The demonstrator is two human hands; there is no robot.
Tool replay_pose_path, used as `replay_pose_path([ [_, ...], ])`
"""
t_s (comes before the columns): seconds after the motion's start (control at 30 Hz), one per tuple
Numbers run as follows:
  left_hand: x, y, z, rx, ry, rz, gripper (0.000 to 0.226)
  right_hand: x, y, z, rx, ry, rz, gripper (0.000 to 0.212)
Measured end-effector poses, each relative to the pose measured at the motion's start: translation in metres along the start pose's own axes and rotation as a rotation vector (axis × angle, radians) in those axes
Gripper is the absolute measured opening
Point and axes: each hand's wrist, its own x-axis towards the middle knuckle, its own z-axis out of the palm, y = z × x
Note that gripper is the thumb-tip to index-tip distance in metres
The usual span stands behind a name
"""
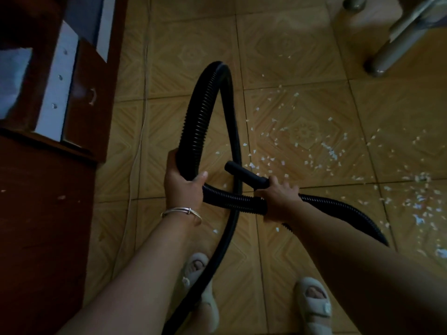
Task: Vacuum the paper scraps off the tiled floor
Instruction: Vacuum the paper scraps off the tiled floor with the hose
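A black ribbed vacuum hose (200, 112) loops upward in the middle of the view and crosses itself. My left hand (183, 184), with a silver bracelet on the wrist, grips the hose at the bottom of the loop. My right hand (278, 197) grips the hose near its smooth black nozzle end (244, 174), which points up and left above the floor. White paper scraps (333, 151) lie scattered over the tan patterned tiled floor (290, 56), mostly to the right, with a denser heap (420, 213) at the far right.
A dark wooden cabinet (43, 201) with a drawer handle fills the left side. A thin white cord (141, 122) runs along the floor beside it. Metal furniture legs (391, 47) stand at the top right. My sandalled feet (312, 303) are at the bottom.
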Motion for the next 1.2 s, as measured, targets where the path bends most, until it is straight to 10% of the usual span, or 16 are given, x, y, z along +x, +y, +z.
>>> replay_pose_path([
  [1.2,0.144,-0.292,0.145,0.627,0.229,0.362,0.081,0.245,0.032,0.209,0.517,0.218,-0.131,0.058],
])
